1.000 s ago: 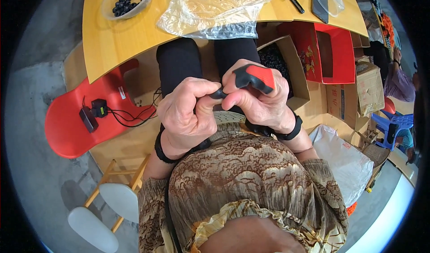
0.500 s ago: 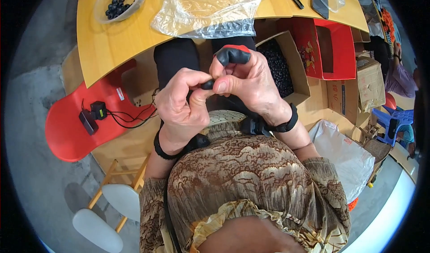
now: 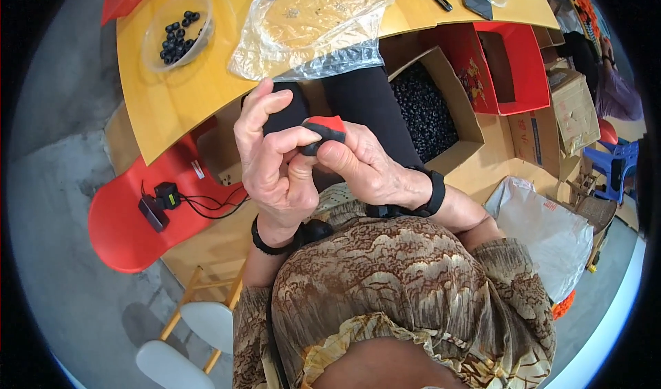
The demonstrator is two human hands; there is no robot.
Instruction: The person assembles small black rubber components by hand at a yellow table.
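In front of my lap, my left hand (image 3: 275, 158) pinches a small black round piece (image 3: 309, 149) between thumb and index finger, its other fingers raised and apart. My right hand (image 3: 368, 165) meets it from the other side. A red-and-black finger cover (image 3: 326, 129) sits on the right index finger, which bends over the piece with the thumb close below. Fingers hide most of the piece. On the table ahead, a clear plastic bowl (image 3: 204, 45) holds several black ring-like pieces (image 3: 177, 43).
A clear plastic bag (image 3: 310, 31) lies on the yellow table (image 3: 151, 107). Right of my legs stands a cardboard box (image 3: 471, 135) of small black parts, beside a red box (image 3: 533, 96). A red chair (image 3: 127, 230) with black adapters is at left; a white bag (image 3: 540, 230) lies at right.
My right index finger has come down over the black piece, and the hands have moved slightly lower. The left hand's outer fingers have spread upward. The whole view has tilted a little.
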